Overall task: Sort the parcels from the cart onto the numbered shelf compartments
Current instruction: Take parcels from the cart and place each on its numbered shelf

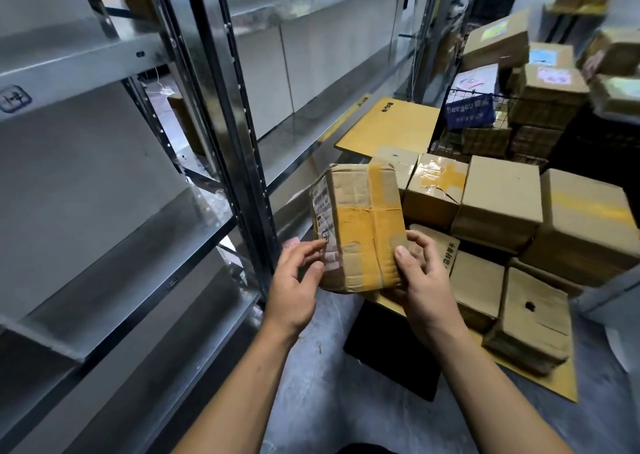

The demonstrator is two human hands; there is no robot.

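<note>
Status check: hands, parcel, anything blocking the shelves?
Left hand, right hand both grip taped parcel. Parcel held up beside shelves. Nothing between them.

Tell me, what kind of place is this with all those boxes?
Probably a parcel stockroom: tall metal shelves on one side, piled cardboard boxes beside them, and a taped parcel with shipping labels.

Parcel sorting storeroom, bare metal shelving [114, 231] (one tier labelled), taped cardboard boxes [502, 211] stacked on concrete floor [311, 384]
</note>
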